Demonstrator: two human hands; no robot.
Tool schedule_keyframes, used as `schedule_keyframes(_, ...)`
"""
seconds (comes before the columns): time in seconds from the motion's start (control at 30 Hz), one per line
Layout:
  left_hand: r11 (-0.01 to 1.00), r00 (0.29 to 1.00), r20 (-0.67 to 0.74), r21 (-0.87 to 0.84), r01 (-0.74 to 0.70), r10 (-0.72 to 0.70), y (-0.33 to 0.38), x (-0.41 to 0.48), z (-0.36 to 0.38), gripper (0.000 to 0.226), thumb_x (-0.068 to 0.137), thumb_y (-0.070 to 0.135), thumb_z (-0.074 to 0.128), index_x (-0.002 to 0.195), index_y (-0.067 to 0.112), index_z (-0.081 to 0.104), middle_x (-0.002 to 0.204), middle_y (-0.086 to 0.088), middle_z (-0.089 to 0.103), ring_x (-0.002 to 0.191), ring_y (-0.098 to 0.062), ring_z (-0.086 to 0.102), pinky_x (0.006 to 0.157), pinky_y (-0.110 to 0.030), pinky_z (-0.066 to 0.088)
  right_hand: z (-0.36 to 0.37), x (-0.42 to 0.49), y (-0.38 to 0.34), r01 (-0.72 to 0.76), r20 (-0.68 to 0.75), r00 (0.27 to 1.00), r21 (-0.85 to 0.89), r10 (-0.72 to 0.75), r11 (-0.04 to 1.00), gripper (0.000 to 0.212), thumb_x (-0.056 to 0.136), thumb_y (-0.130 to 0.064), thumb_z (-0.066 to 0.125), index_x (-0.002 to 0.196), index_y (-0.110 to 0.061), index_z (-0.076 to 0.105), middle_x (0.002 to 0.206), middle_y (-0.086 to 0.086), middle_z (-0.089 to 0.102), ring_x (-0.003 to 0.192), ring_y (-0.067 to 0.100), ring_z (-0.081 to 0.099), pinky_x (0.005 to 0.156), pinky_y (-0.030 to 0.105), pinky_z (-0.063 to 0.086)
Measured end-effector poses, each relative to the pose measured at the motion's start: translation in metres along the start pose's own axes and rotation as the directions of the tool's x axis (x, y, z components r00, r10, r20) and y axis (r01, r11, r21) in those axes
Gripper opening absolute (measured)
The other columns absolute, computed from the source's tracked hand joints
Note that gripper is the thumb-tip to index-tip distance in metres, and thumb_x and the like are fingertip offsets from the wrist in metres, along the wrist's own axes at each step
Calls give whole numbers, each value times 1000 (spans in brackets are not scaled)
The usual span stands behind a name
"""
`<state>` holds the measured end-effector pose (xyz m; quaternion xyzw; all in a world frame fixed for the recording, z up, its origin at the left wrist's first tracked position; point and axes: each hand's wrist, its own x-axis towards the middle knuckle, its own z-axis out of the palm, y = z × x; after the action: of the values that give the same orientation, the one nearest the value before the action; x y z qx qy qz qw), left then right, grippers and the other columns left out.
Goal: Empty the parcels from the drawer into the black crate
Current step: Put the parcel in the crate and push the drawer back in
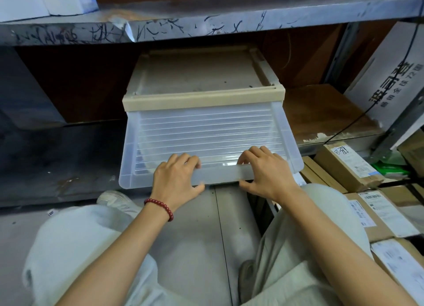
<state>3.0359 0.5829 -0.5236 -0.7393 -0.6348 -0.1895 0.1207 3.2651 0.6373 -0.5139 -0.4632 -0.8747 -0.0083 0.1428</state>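
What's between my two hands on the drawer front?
Head view: only a bare stretch of the drawer's front rim lies between the left hand and the right hand, which both grip it.

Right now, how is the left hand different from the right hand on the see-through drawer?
The left hand has a red bead bracelet on its wrist; the right hand has a bare wrist. The left hand holds the front rim of the drawer left of its middle; the right hand holds it right of the middle. Both hands grip the same rim, fingers curled over the top and thumbs underneath.
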Motion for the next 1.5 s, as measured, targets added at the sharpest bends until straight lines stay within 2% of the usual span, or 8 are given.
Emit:
schedule_keyframes(0.53, 993, 956, 295, 113, -31, -4, -8, 10, 41, 42, 85, 36, 62, 121, 20, 48, 118, 2, 53, 109, -20, 49, 71, -29, 44, 46, 26, -5, -35, 158, 986, -129, 55, 991, 44, 83, -31, 66, 122, -23, 46, 121, -5, 51, 108, 19, 48, 68, 25, 33)
schedule_keyframes(0.63, 991, 955, 296, 123, -49, 11, -12, 15, 50, 44, 78, 35, 70, 114, 18, 52, 109, 0, 56, 101, -21, 53, 63, -30, 44, 56, 32, -3, -51, 160, 984, -132, 72, 990, 43, 82, -28, 67, 120, -22, 47, 119, -3, 52, 105, 20, 48, 69, 25, 33)
schedule_keyframes(0.77, 984, 964, 261, 153, -85, 43, -18, 20, 72, 58, 34, 28, 92, 82, 14, 62, 75, -1, 59, 64, -21, 57, 40, -24, 34, 76, 42, 0, -82, 130, 987, -130, 99, 988, 43, 77, -18, 72, 115, -17, 52, 111, 1, 56, 98, 24, 52, 64, 30, 37)
schedule_keyframes(0.93, 988, 982, 190, 153, -24, -5, -24, 22, 108, 54, 38, 17, 91, 86, 13, 64, 78, -5, 59, 68, -25, 58, 45, -30, 43, 108, 54, 4, -138, 82, 985, -163, 152, 977, 55, 45, -15, 90, 92, -19, 62, 85, 0, 62, 74, 23, 59, 50, 32, 45)
schedule_keyframes(1.07, 986, 962, 252, 155, 63, -101, -39, 25, 132, 55, 59, 28, 83, 109, 14, 66, 99, -5, 66, 91, -27, 63, 69, -38, 49, 128, 61, 11, -184, 169, 967, -55, 191, 981, 58, 80, -22, 71, 132, -19, 47, 130, 1, 50, 116, 24, 48, 85, 34, 46)
schedule_keyframes(1.2, 978, 889, 419, 169, 122, -183, -42, 17, 149, 66, 92, 38, 49, 150, 19, 26, 149, 2, 39, 140, -20, 29, 110, -46, 25, 137, 65, 11, -231, 196, 953, -30, 232, 972, 73, 87, -49, 57, 149, -24, 27, 151, -1, 32, 140, 22, 26, 112, 36, 25)
schedule_keyframes(1.33, 969, 865, 443, 174, 173, -234, -33, 19, 154, 72, 96, 41, 41, 153, 22, 1, 155, 4, 23, 146, -18, 14, 115, -46, 16, 142, 68, 11, -272, 252, 931, -10, 266, 962, 76, 90, -57, 48, 153, -26, 16, 157, -3, 21, 147, 21, 14, 118, 38, 19)
schedule_keyframes(1.5, 968, 886, 397, 173, 183, -239, -26, 24, 150, 72, 94, 41, 45, 153, 19, 10, 152, -2, 25, 141, -22, 22, 112, -44, 23, 142, 71, 11, -294, 308, 911, 20, 274, 956, 82, 91, -60, 44, 154, -25, 7, 161, -2, 9, 149, 20, 4, 120, 40, 15)
